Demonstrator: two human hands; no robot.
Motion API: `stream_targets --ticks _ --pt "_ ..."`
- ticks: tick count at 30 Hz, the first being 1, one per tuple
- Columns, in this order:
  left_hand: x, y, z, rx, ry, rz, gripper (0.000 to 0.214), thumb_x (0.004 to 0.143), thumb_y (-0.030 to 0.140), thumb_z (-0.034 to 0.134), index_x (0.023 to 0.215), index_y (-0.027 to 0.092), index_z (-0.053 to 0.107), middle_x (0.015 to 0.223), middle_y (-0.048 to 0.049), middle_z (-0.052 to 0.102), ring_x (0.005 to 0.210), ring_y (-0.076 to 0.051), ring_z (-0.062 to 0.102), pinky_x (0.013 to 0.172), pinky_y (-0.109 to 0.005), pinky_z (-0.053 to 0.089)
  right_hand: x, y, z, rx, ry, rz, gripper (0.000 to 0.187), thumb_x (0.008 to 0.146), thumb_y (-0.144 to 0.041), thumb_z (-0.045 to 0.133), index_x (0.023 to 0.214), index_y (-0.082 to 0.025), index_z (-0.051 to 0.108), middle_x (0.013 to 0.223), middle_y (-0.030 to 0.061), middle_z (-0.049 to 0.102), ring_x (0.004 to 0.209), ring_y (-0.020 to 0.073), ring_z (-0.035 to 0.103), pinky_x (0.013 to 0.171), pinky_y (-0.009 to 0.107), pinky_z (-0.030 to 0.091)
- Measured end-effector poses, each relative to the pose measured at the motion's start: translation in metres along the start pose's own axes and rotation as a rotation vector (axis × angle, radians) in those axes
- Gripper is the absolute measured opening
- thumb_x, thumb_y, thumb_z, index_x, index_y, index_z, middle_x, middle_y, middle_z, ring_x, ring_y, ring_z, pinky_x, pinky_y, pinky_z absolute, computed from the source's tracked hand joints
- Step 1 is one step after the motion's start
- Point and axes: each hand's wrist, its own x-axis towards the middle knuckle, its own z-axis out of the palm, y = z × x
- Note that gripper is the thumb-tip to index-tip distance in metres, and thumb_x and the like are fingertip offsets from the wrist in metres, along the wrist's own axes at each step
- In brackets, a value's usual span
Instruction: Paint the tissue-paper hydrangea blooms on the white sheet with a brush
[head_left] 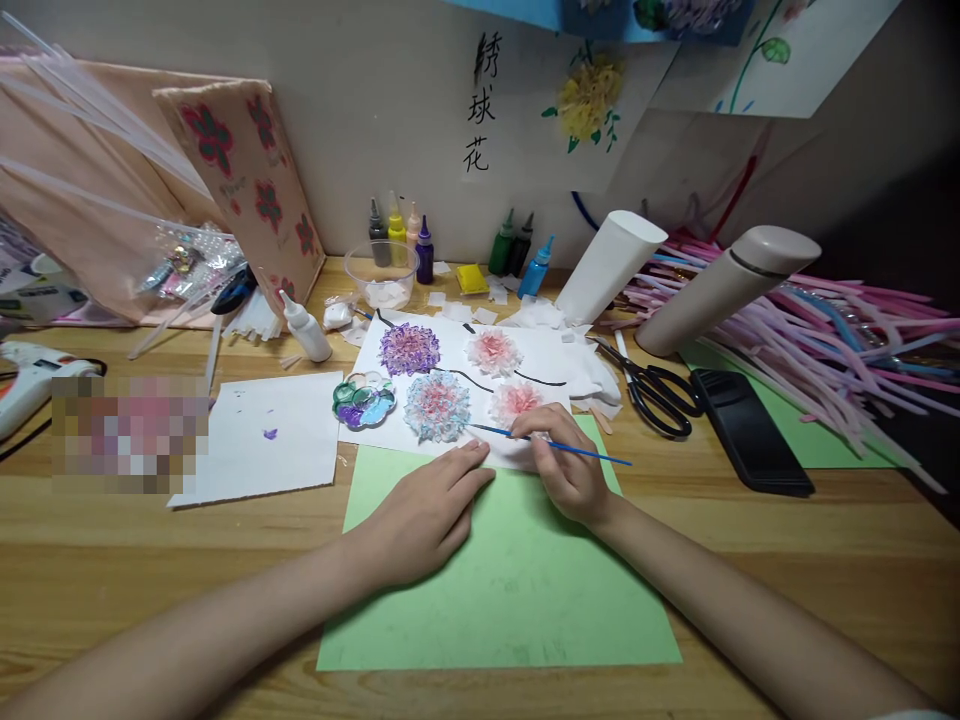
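Observation:
A thin blue paintbrush (592, 453) is pinched in my right hand (562, 470), its tip at the right edge of a blue-and-pink paper flower (437, 407). My left hand (427, 510) lies flat, fingers extended, over the green sheet (495, 610) and the lower edge of the white paper (367, 428). On that paper are also a purple flower (409, 349) and a pink-and-white flower (494, 352). A second pink one (517, 401) is partly covered by my right hand. Left of the flowers sits a small palette (364, 400) with purple and green paint.
Black scissors (664, 395) and a phone (750, 430) lie at right, near a leaning tumbler (727, 290) and pink pipe cleaners (847, 340). Paint bottles (424, 250) and a clear bowl (381, 275) stand behind. At left are a paint-marked white sheet (262, 440) and a glue gun (37, 380).

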Motion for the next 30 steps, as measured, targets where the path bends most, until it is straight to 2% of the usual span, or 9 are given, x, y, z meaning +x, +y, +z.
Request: stream_targets --ticks 4,8,13,17,21,24,28,30 --pt "-0.0003 -0.0002 0.0006 -0.008 0.014 0.002 0.044 0.086 0.008 0.041 0.129 0.014 0.043 0.141 -0.0137 0.041 0.133 -0.023 0.035 0.109 -0.041 0.035 -0.0006 -0.001 -0.001 -0.015 -0.01 0.003 0.019 0.09 -0.019 0.035 0.093 -0.023 0.053 0.083 0.005 0.06 0.081 0.0202 0.055 0.072 0.036 0.044" --pt "0.0002 -0.0002 0.001 -0.009 0.003 -0.008 0.045 0.085 0.008 0.041 0.13 0.015 0.043 0.141 -0.0135 0.041 0.131 -0.023 0.037 0.109 -0.041 0.036 -0.0016 -0.0008 -0.0018 -0.006 0.103 -0.01 0.019 0.089 -0.019 0.034 0.092 -0.023 0.053 0.084 0.0055 0.061 0.083 0.0211 0.055 0.074 0.038 0.044" --pt "0.0009 0.0004 0.0002 0.0 -0.005 -0.009 0.044 0.086 0.008 0.041 0.129 0.014 0.043 0.141 -0.0136 0.041 0.132 -0.023 0.036 0.109 -0.04 0.035 -0.0006 -0.0005 -0.0013 -0.011 0.001 0.028 0.018 0.09 -0.018 0.036 0.093 -0.023 0.053 0.084 0.0049 0.06 0.082 0.0198 0.055 0.072 0.035 0.044" --pt "0.0006 0.0003 -0.0004 -0.006 0.003 -0.01 0.044 0.086 0.008 0.041 0.129 0.015 0.044 0.14 -0.0133 0.042 0.13 -0.023 0.038 0.108 -0.04 0.037 -0.0008 0.0001 -0.0008 -0.003 0.084 0.023 0.019 0.09 -0.017 0.035 0.093 -0.023 0.053 0.086 0.0051 0.061 0.084 0.0201 0.055 0.075 0.037 0.044" --pt "-0.0005 -0.0005 0.0 -0.003 0.004 -0.005 0.044 0.085 0.009 0.041 0.129 0.015 0.043 0.14 -0.0135 0.042 0.131 -0.023 0.037 0.108 -0.041 0.037 -0.0007 0.0004 -0.0003 -0.022 0.029 0.055 0.018 0.09 -0.018 0.036 0.093 -0.023 0.053 0.085 0.0053 0.06 0.083 0.0205 0.054 0.074 0.037 0.044" --pt "-0.0005 -0.0005 0.0003 0.004 -0.001 -0.005 0.043 0.086 0.009 0.04 0.129 0.015 0.043 0.14 -0.0133 0.041 0.131 -0.022 0.037 0.108 -0.041 0.037 -0.0001 -0.0008 -0.0006 -0.009 0.07 0.019 0.019 0.089 -0.017 0.035 0.091 -0.023 0.053 0.084 0.0051 0.06 0.083 0.0206 0.054 0.074 0.037 0.044" --pt "0.001 0.0002 0.0006 0.017 -0.019 -0.006 0.043 0.086 0.009 0.04 0.129 0.013 0.043 0.141 -0.0133 0.04 0.132 -0.022 0.035 0.11 -0.039 0.034 0.0003 -0.001 -0.0009 -0.027 0.021 0.013 0.018 0.089 -0.015 0.036 0.092 -0.023 0.052 0.085 0.0046 0.06 0.083 0.0201 0.054 0.074 0.036 0.043" --pt "0.0014 0.0003 0.0007 0.02 -0.026 -0.01 0.043 0.086 0.009 0.04 0.129 0.013 0.043 0.141 -0.0132 0.04 0.132 -0.022 0.035 0.11 -0.039 0.034 0.0003 -0.0002 -0.001 -0.026 0.04 0.02 0.018 0.088 -0.015 0.036 0.092 -0.023 0.052 0.086 0.0048 0.059 0.084 0.0202 0.054 0.074 0.036 0.043"
